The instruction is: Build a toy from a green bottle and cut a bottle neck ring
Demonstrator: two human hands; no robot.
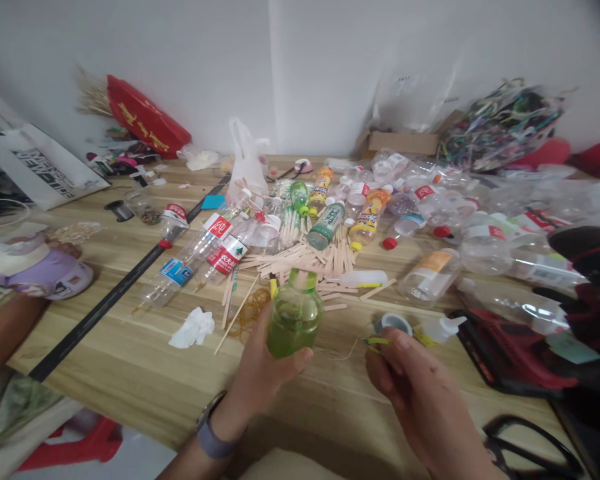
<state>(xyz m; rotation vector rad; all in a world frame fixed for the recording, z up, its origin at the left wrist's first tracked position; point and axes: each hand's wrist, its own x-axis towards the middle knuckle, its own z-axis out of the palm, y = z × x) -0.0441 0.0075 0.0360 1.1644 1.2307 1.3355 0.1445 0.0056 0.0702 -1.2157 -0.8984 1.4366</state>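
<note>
My left hand (260, 377), with a watch on its wrist, is wrapped round a clear green plastic bottle (296, 319) held upright above the table. At the right, my right hand (425, 387) pinches a thin green-yellow strip (377, 341) between thumb and fingers. Just behind that hand lie a roll of tape (396, 323) and a small white squeeze bottle (443, 328). Behind the green bottle are yellow rubber bands (250, 313) and a heap of flat wooden sticks (325, 263).
Many plastic bottles (425, 207) cover the table's back and right. A red-and-black power tool (520, 347) and scissors (530, 447) lie at the right. Crumpled tissue (194, 328) lies left. Another person's arm (15, 333) is at the far left, beside a purple-and-white object (55, 270).
</note>
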